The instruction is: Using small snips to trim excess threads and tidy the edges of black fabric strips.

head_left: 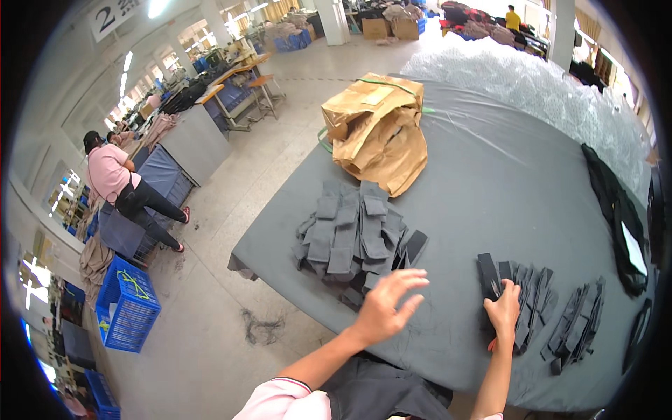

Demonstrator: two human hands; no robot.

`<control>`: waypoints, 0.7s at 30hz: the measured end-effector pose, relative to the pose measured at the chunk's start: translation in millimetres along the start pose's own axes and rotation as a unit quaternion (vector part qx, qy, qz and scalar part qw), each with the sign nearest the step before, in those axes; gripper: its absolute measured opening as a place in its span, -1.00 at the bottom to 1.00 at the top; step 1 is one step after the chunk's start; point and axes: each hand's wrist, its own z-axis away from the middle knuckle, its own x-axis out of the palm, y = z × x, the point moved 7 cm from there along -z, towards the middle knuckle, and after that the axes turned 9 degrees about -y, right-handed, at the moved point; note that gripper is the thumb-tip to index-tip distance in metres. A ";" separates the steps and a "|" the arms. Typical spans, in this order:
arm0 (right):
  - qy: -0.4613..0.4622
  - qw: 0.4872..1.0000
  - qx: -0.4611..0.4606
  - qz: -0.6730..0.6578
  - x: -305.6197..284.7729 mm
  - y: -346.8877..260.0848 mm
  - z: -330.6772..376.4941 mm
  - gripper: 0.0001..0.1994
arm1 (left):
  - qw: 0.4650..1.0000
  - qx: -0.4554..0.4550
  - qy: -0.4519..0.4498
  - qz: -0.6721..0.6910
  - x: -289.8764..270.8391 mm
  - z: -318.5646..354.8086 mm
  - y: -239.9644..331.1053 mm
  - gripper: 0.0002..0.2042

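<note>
My left hand (388,304) is open above the table, its fingers spread toward the right and nothing in them. It is just in front of a heap of dark grey fabric pieces (343,234), folded and piled loosely. My right hand (502,308) is closed around a dark grey fabric strip (488,267) at the left end of a row of similar strips (533,297). A small orange bit (492,344) shows under the heel of that hand, and something shiny glints near its fingers; I cannot tell what tool, if any, this is. Another bundle of strips (575,322) lies further right.
A crumpled brown paper bag (381,133) stands on the grey-covered table (483,189) beyond the heap. Clear plastic wrap (518,87) piles up behind; black garments (616,217) line the right edge. A blue crate (129,308) and a person in pink (112,171) are at left.
</note>
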 end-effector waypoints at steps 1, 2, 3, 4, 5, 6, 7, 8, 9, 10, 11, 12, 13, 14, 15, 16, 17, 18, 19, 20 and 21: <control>0.031 0.996 -0.040 -0.069 -13.5 -8.6 7.4 -0.44 | 0.998 -0.002 -0.031 0.045 12.4 1.9 -2.3 -0.73; 0.059 0.986 -0.076 -0.137 -27.2 -16.9 17.1 -0.43 | 0.994 -0.007 -0.064 0.093 26.9 4.5 -7.6 -0.69; 0.081 0.974 -0.111 -0.182 -43.2 -31.1 25.7 -0.43 | 0.994 -0.005 -0.063 0.094 37.5 4.2 -9.1 -0.69; 0.083 0.974 -0.109 -0.181 -54.5 -43.8 36.3 -0.43 | 0.971 -0.076 -0.098 0.203 56.2 5.6 -18.8 -0.63; 0.015 0.943 -0.109 -0.314 -54.8 -57.4 43.8 -0.42 | 0.931 -0.145 -0.131 0.308 76.6 9.5 -28.1 -0.55; -0.053 0.891 -0.106 -0.438 -48.6 -71.9 51.0 -0.42 | 0.930 -0.143 -0.134 0.310 90.7 11.1 -33.0 -0.55; -0.098 0.866 -0.115 -0.477 -38.3 -86.0 59.9 -0.43 | 0.898 -0.159 -0.113 0.393 106.0 13.4 -41.3 -0.50; -0.142 0.837 -0.123 -0.515 -24.8 -96.5 69.4 -0.44 | 0.859 -0.174 -0.093 0.472 117.5 15.8 -45.4 -0.45; -0.135 0.795 -0.128 -0.578 -6.0 -96.8 74.5 -0.44 | 0.842 -0.197 -0.094 0.493 125.6 16.6 -45.1 -0.44; -0.132 0.747 -0.131 -0.639 7.0 -103.2 79.9 -0.43 | 0.841 -0.199 -0.098 0.493 127.9 19.5 -44.9 -0.44; -0.182 0.692 -0.061 -0.696 16.0 -99.5 90.0 -0.45 | 0.804 -0.229 -0.105 0.539 131.9 25.2 -46.7 -0.46; -0.181 0.691 -0.059 -0.697 17.3 -101.3 93.2 -0.45 | 0.764 -0.259 -0.112 0.581 133.9 30.3 -47.7 -0.48; -0.169 0.693 -0.062 -0.698 18.3 -101.7 97.7 -0.45 | 0.732 -0.271 -0.122 0.613 127.9 32.0 -37.4 -0.53; -0.157 0.695 -0.064 -0.699 19.3 -100.5 101.3 -0.46 | 0.731 -0.275 -0.124 0.612 123.2 33.8 -38.9 -0.53; -0.164 0.705 -0.065 -0.687 26.1 -96.4 103.4 -0.48 | 0.714 -0.288 -0.124 0.626 120.6 36.1 -41.0 -0.55; -0.164 0.704 -0.064 -0.688 26.3 -96.6 104.9 -0.48 | 0.697 -0.297 -0.121 0.641 121.1 37.3 -43.0 -0.56; -0.147 0.702 -0.052 -0.695 25.2 -95.5 106.2 -0.50 | 0.684 -0.289 -0.117 0.660 122.0 36.9 -47.4 -0.57; -0.130 0.699 -0.040 -0.702 24.3 -93.6 106.5 -0.51 | 0.684 -0.289 -0.117 0.659 121.1 36.7 -48.0 -0.57; -0.124 0.689 -0.038 -0.713 26.2 -90.3 108.1 -0.55 | 0.666 -0.294 -0.115 0.676 119.8 37.5 -46.4 -0.58; -0.123 0.689 -0.037 -0.714 25.4 -90.9 109.0 -0.55 | 0.648 -0.298 -0.112 0.692 118.8 38.5 -45.2 -0.58; -0.116 0.683 -0.026 -0.721 24.0 -91.4 110.5 -0.59 | 0.648 -0.299 -0.112 0.692 118.7 41.0 -45.6 -0.58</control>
